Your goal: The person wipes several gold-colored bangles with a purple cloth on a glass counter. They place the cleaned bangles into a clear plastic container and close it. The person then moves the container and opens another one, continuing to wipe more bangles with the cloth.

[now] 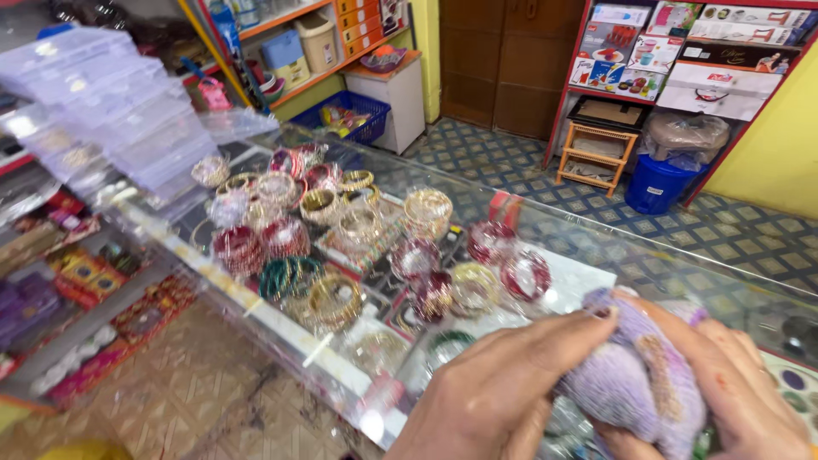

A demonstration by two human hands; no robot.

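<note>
Glass counter, shop interior, contents listed left to right.

- One stack of clear plastic boxes, at the counter's far left end; number of boxes cannot be counted.
- Bangle sets in clear wrap, roughly twenty, spread over the counter's middle: red, green, gold and maroon.
- One left hand, at the counter's near edge, fingers curled around the lilac knitted cloth.
- One lilac knitted cloth, bunched, held over the counter's near right part, between both hands.
- One right hand, just right of the cloth, fingers grasping it.
- One blue bucket, on the floor beyond the counter.
</note>
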